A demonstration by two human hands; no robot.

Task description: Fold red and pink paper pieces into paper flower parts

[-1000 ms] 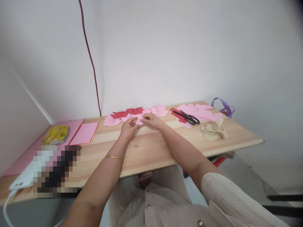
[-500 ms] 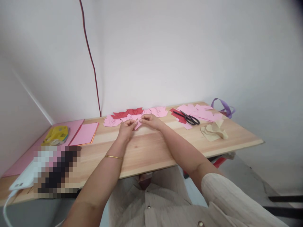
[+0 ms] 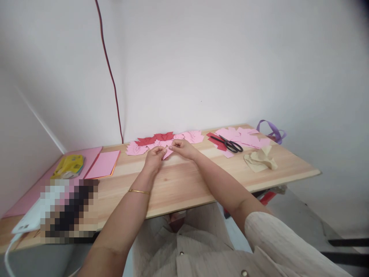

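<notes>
Between my two hands is a small piece of pink paper (image 3: 167,154), held just above the wooden table (image 3: 178,184). My left hand (image 3: 155,157) pinches its left side with thumb and fingers. From the right, my right hand (image 3: 182,148) is closed on its upper edge, thumb and forefinger together. Just beyond my hands lies a row of pleated pink paper pieces (image 3: 137,148), with red paper pieces (image 3: 164,136) of the same kind among them. Part of this row is hidden behind my fingers.
Black-handled scissors (image 3: 232,146) rest on cut pink paper (image 3: 250,138) at the back right, near crumpled tan paper (image 3: 261,159). Pink sheets (image 3: 103,163), a yellow packet (image 3: 68,165) and a white device with a cable (image 3: 27,223) are at the left. A purple ribbon (image 3: 272,129) hangs behind the table's right end.
Almost nothing differs. Both hands keep the same grip on the pink paper, and the view has shifted only very slightly.
</notes>
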